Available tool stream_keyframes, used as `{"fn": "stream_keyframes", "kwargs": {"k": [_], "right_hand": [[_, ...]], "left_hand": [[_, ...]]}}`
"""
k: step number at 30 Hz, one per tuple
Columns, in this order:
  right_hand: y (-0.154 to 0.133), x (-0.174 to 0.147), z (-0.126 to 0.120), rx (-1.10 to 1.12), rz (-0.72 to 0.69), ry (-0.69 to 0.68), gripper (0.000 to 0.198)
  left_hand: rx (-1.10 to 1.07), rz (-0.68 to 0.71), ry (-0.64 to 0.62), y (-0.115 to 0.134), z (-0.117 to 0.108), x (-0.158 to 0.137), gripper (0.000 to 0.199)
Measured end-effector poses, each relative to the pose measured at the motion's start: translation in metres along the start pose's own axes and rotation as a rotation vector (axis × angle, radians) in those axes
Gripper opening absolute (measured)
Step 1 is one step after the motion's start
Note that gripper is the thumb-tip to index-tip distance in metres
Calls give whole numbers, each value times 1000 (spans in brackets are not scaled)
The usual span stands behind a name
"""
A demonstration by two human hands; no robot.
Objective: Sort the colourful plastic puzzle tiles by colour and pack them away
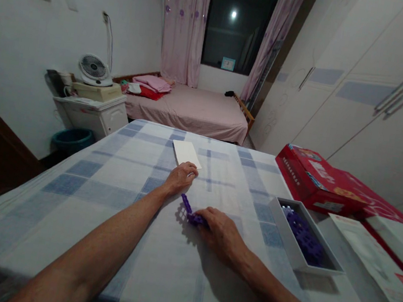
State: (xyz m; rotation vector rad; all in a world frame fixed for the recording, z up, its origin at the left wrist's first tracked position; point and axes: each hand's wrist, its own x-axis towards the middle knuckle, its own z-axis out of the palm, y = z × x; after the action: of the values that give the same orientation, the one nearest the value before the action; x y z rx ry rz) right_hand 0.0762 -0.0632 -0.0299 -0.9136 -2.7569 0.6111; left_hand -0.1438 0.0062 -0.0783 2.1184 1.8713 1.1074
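My right hand (220, 228) grips a purple plastic lattice piece (195, 217) just over the checked cloth. The piece is bent at an angle, with one narrow arm pointing up and left; my fingers cover its right end. Farther forward, my left hand (182, 176) rests with curled fingers at the near edge of a flat white rectangle (186, 153), like a card or box lid. Its near edge lies partly beneath my fingers. To the right, an open white box (286, 238) contains more purple lattice pieces (302, 235).
A blue-and-white checked tablecloth (105, 192) covers the table. Red boxes (317, 177) and a white box (374, 255) stand along its right side. Beyond are a bed (200, 108), a fan (95, 70) on a cabinet, a bin (72, 139) and wardrobe doors (363, 93).
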Motion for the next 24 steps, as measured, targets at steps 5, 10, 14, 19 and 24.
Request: {"fn": "stream_keyframes", "kwargs": {"k": [5,10,14,19,24], "right_hand": [[-2,-4,-20,113,70,70,9],[-19,14,-18,194,-72,-19,14],[-24,40,6,87,27,-30,14],[-23,49,26,87,16,86,23],[-20,24,3,252,-62,214,27]], "left_hand": [[3,3,1,-1,0,-1,24],[5,2,7,-2,1,-1,24],[-1,8,9,-4,2,-1,25],[-5,23,11,-6,1,-1,26],[-20,35,-12,-8,-1,1,29]]}}
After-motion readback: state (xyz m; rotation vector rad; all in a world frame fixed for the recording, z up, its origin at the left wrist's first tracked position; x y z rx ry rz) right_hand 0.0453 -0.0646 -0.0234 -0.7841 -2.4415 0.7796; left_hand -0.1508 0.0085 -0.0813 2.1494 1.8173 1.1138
